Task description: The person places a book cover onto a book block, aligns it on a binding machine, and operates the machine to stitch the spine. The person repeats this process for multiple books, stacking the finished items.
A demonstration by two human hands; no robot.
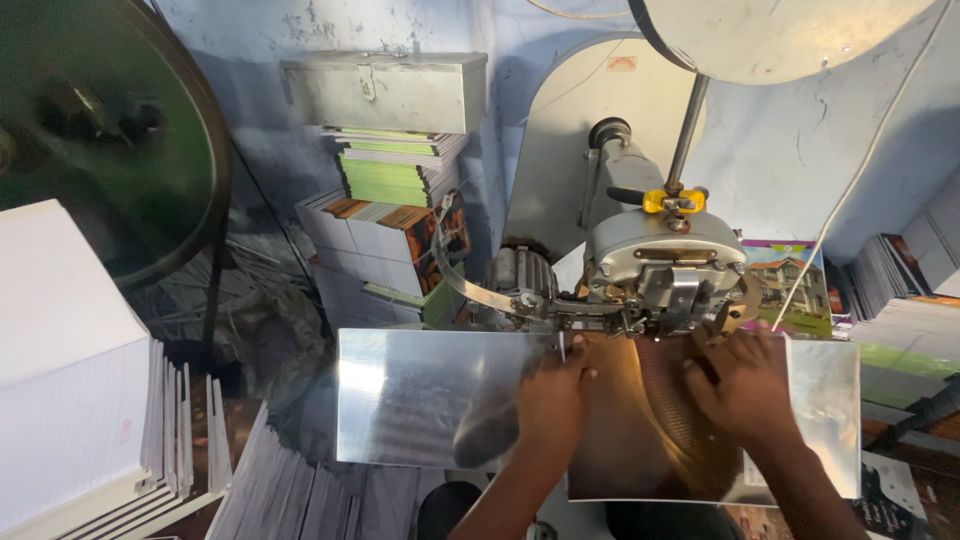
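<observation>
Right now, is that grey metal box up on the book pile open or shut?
Shut. The metal box sits on the stacked books with its lid flat down and the front clasp hanging over the seam.

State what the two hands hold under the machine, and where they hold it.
Both hands, left and right, press flat on a brown booklet cover, near its top edge under the stitching machine.
</observation>
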